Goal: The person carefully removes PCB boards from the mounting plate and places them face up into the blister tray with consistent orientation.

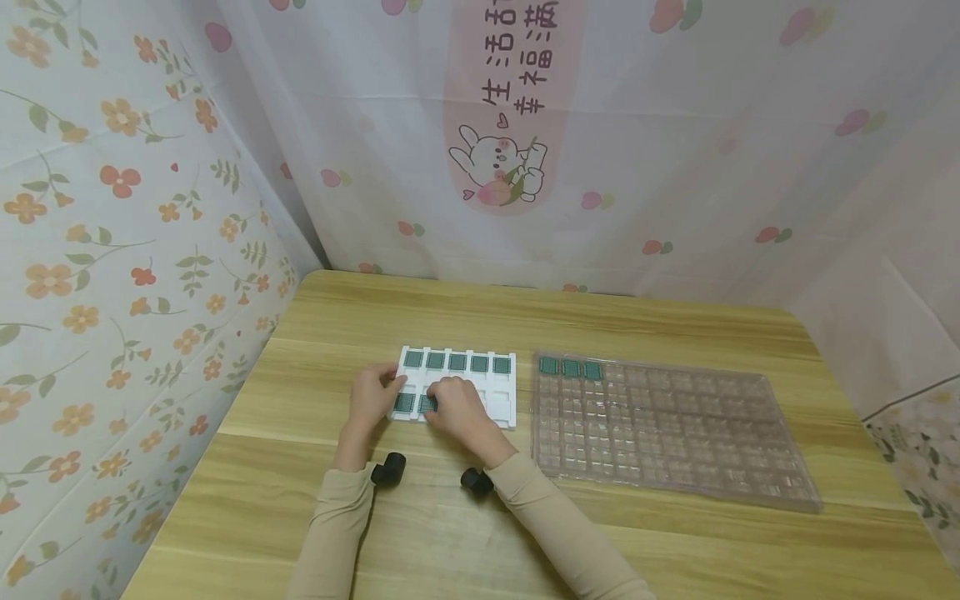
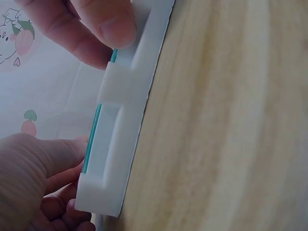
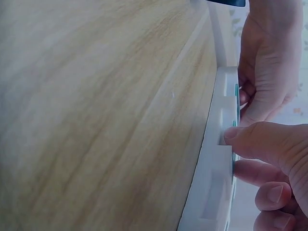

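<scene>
A white tray (image 1: 497, 408) with two rows of slots lies on the table under both hands. Thin green square chips fill the far row and the left part of the near row. At the tray's left edge, my left hand (image 1: 371, 400) grips the side, its thumb by the first near-row chip (image 1: 404, 403). My right hand (image 1: 461, 408) pinches the second near-row chip (image 1: 426, 404) between thumb and index finger, down at its slot. The right thumb (image 3: 245, 138) sits in the notch of the tray's front wall; the other right fingers curl behind.
A clear plastic tray (image 1: 675, 425) with many small compartments lies to the right; three green chips (image 1: 572, 368) sit in its far left corner. Black wrist cameras (image 1: 390, 469) stick out near both wrists. Printed curtains (image 1: 637, 167) hang behind and beside the wooden table (image 1: 247, 467).
</scene>
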Demonstrator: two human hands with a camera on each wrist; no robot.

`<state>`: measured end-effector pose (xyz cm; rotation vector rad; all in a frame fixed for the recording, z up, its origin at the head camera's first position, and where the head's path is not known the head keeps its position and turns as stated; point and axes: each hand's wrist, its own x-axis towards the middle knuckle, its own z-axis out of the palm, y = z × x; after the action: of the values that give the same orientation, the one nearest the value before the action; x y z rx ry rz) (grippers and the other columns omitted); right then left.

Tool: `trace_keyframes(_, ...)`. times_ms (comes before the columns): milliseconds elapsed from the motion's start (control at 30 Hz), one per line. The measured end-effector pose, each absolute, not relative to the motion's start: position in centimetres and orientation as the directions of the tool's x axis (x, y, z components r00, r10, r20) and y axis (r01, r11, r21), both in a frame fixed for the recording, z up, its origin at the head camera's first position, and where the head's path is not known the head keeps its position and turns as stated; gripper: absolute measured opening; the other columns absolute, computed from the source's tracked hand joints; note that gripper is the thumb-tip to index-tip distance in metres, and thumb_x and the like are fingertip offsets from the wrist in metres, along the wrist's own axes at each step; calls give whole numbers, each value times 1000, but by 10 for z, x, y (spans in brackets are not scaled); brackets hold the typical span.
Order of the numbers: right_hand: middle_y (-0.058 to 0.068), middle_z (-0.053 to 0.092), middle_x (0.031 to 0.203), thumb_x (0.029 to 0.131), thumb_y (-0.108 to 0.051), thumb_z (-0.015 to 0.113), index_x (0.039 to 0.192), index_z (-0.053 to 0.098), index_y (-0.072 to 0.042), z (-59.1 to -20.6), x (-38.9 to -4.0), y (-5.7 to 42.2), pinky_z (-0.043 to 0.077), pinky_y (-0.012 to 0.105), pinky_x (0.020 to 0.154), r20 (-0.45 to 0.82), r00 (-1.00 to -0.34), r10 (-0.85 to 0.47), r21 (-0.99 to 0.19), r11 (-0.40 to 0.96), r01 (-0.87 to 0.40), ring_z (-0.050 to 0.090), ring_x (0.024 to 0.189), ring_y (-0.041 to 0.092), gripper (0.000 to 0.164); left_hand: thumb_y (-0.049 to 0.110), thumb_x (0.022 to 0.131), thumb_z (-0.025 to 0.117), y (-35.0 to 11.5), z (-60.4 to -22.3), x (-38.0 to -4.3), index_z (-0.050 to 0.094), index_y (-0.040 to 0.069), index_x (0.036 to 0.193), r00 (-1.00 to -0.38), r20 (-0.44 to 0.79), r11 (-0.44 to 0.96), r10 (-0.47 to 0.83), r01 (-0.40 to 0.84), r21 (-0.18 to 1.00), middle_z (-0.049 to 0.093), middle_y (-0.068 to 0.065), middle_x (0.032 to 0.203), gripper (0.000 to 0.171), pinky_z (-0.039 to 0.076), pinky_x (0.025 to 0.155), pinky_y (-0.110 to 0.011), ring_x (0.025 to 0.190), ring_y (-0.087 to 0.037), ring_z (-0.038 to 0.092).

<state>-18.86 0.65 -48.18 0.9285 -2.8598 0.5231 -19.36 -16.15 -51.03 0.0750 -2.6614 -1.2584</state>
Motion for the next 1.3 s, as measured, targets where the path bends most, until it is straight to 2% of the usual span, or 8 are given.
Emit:
trace_keyframes(467, -1, 58, 64, 73, -14, 75, 78, 72, -6, -476, -189, 15, 42, 26, 56, 167, -824, -541, -339, 754, -563, 41, 59, 9, 10, 5, 83, 68, -161, -509, -192, 66, -11, 104, -981, 139, 624, -135, 24, 781, 66, -22, 92, 26, 46, 83, -45, 91, -32, 59)
trace_keyframes(633, 2, 65, 70, 72, -14, 75, 81, 73, -6, -474, -188, 23, 47, 27, 60, 186, -823, -537, -334, 753, -567, 55, 63, 12, 12, 5, 83, 68, -160, -509, -192, 65, -11, 104, -981, 135, 628, -139, 19, 778, 65, -22, 93, 27, 46, 82, -45, 91, -33, 59)
trace_keyframes(767, 6, 69, 79, 72, -12, 75, 86, 74, -4, -472, -188, 31, 51, 29, 66, 192, -831, -523, -352, 753, -556, 64, 72, 17, 16, 5, 83, 68, -160, -508, -191, 65, -11, 105, -982, 128, 628, -140, 12, 778, 65, -22, 94, 27, 46, 82, -45, 92, -33, 59)
trace_keyframes(1000, 10, 71, 94, 74, -10, 73, 93, 73, -2, -470, -190, 43, 52, 31, 77, 154, -857, -492, -378, 772, -511, 66, 88, 22, 21, 5, 83, 67, -160, -507, -192, 65, -11, 105, -982, 131, 633, -139, 14, 774, 65, -22, 93, 27, 46, 82, -45, 90, -32, 58)
trace_keyframes(1300, 13, 70, 96, 74, -10, 73, 94, 71, 1, -463, -190, 55, 52, 35, 80, 137, -869, -476, -414, 769, -487, 65, 93, 27, 23, 5, 83, 68, -159, -505, -191, 65, -10, 107, -984, 101, 623, -147, -13, 782, 65, -22, 96, 28, 45, 83, -44, 91, -32, 58)
